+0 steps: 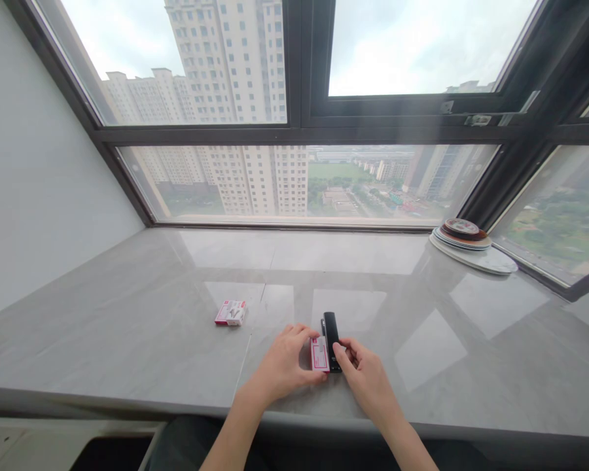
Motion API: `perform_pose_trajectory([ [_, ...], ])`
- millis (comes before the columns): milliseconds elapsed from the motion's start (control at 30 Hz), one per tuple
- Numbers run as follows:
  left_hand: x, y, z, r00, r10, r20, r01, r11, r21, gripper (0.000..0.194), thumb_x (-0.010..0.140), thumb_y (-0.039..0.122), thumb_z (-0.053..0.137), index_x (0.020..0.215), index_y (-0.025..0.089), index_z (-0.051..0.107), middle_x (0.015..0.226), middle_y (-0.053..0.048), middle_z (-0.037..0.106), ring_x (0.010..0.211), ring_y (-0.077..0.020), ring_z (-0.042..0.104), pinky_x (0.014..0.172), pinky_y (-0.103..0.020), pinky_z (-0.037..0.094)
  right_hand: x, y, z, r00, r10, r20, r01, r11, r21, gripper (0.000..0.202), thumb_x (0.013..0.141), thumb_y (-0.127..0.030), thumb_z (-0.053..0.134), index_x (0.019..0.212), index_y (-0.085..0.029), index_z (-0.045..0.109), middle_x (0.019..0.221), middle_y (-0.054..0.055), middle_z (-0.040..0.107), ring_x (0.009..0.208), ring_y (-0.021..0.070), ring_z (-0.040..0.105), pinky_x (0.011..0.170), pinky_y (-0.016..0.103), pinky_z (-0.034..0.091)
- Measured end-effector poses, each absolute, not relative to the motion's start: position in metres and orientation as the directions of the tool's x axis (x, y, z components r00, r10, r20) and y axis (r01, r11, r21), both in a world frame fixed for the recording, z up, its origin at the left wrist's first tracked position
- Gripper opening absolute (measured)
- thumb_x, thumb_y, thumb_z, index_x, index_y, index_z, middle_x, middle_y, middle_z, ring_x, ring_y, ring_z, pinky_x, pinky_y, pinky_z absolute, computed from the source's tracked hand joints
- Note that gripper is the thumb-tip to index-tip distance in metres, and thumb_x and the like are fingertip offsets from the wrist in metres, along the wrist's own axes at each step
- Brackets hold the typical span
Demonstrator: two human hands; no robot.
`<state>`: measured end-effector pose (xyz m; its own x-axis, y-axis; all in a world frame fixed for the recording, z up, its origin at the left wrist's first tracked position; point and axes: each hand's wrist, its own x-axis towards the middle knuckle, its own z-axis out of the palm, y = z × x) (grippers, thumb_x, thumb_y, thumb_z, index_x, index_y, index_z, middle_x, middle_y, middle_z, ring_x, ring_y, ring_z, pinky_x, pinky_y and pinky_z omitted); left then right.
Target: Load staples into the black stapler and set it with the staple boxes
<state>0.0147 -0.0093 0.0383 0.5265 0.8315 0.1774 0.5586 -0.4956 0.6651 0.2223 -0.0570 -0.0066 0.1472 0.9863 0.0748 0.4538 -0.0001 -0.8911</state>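
Observation:
My left hand (pixel 288 358) grips a small pink-and-white box (pixel 319 354), thumb at its near end and fingers at its far end. Right beside the box, on its right, is a black stapler (pixel 331 337) pointing away from me. My right hand (pixel 359 373) is closed on the stapler's right side, its thumb resting on top. Some of the right fingers are hidden behind the thumb. A second box of staples (pixel 231 313), pink and white with a staple picture, lies farther left on the counter, apart from both hands.
The grey marble counter (pixel 142 333) stretches below a dark-framed window (pixel 294 135). A stack of plates or round mats (pixel 471 243) sits in the far right corner. A white wall (pixel 44 170) closes the left side. The counter's front edge (pixel 324 422) runs just before me.

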Motion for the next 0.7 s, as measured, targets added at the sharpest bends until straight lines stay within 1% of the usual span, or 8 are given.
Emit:
perform_pose_trajectory([
  [167,0.019,-0.004,0.034,0.565,0.812,0.145,0.544,-0.499,0.675,0.057,0.067,0.041,0.087,0.120,0.035,0.067,0.116,-0.003,0.067,0.111,-0.0272,0.062,0.097,-0.040,0.051,0.223,-0.055,-0.008,0.154,0.984,0.091,0.441,0.013,-0.897,0.049,0.095,-0.064,0.051,0.103,-0.021,0.072,0.064,0.000,0.056,0.060,0.0190,0.052,0.059,0.030,0.041],
  [267,0.013,-0.003,0.036,0.569,0.808,0.155,0.506,-0.492,0.708,0.073,0.068,0.046,0.087,0.135,0.037,0.060,0.131,-0.003,0.063,0.120,-0.0275,0.059,0.103,-0.039,0.049,0.223,-0.055,-0.009,0.183,0.979,0.084,0.430,-0.003,-0.903,0.052,0.094,-0.065,0.052,0.113,-0.020,0.070,0.064,0.000,0.055,0.060,0.0191,0.053,0.059,0.030,0.041],
  [300,0.006,-0.001,0.039,0.550,0.818,0.172,0.494,-0.484,0.722,0.074,0.073,0.049,0.083,0.140,0.037,0.056,0.137,-0.004,0.060,0.122,-0.0269,0.057,0.105,-0.039,0.048,0.223,-0.056,-0.009,0.192,0.978,0.082,0.425,-0.007,-0.905,0.053,0.094,-0.065,0.052,0.116,-0.020,0.069,0.064,-0.001,0.054,0.060,0.0189,0.052,0.059,0.030,0.041],
  [367,-0.018,0.010,0.045,0.442,0.867,0.231,0.501,-0.452,0.738,0.057,0.090,0.051,0.065,0.143,0.036,0.054,0.143,-0.004,0.056,0.124,-0.0247,0.056,0.106,-0.038,0.047,0.223,-0.057,-0.009,0.208,0.975,0.081,0.415,-0.013,-0.910,0.053,0.095,-0.065,0.051,0.120,-0.021,0.068,0.063,-0.002,0.051,0.059,0.0181,0.050,0.059,0.029,0.039],
  [433,-0.054,0.029,0.048,0.233,0.922,0.309,0.569,-0.387,0.726,0.042,0.102,0.041,0.040,0.139,0.033,0.057,0.140,-0.003,0.059,0.123,-0.0229,0.055,0.107,-0.039,0.045,0.222,-0.057,-0.008,0.219,0.973,0.078,0.404,-0.018,-0.914,0.052,0.096,-0.064,0.050,0.121,-0.022,0.067,0.062,-0.003,0.047,0.058,0.0172,0.046,0.057,0.028,0.036],
  [533,-0.117,0.062,0.041,-0.039,0.946,0.323,0.729,-0.193,0.656,0.048,0.094,0.029,0.042,0.140,0.028,0.057,0.141,-0.002,0.059,0.132,-0.0263,0.048,0.111,-0.043,0.041,0.222,-0.058,-0.009,0.214,0.974,0.066,0.388,-0.023,-0.921,0.050,0.098,-0.063,0.048,0.119,-0.022,0.066,0.064,-0.003,0.049,0.058,0.0171,0.044,0.056,0.028,0.033],
  [600,-0.151,0.077,0.029,-0.055,0.959,0.279,0.799,-0.125,0.588,0.050,0.086,0.024,0.046,0.134,0.025,0.062,0.144,-0.001,0.059,0.135,-0.0276,0.045,0.115,-0.043,0.036,0.222,-0.058,-0.010,0.205,0.977,0.059,0.379,-0.024,-0.925,0.049,0.098,-0.063,0.047,0.119,-0.022,0.066,0.066,-0.002,0.053,0.059,0.0179,0.047,0.056,0.028,0.034],
  [700,-0.177,0.075,0.010,0.009,0.979,0.202,0.843,-0.116,0.525,0.052,0.084,0.028,0.050,0.135,0.025,0.061,0.143,-0.002,0.061,0.133,-0.0272,0.046,0.114,-0.040,0.036,0.221,-0.058,-0.010,0.192,0.980,0.048,0.372,-0.028,-0.928,0.050,0.098,-0.062,0.046,0.120,-0.022,0.066,0.068,-0.001,0.056,0.061,0.0188,0.050,0.058,0.029,0.036],
])
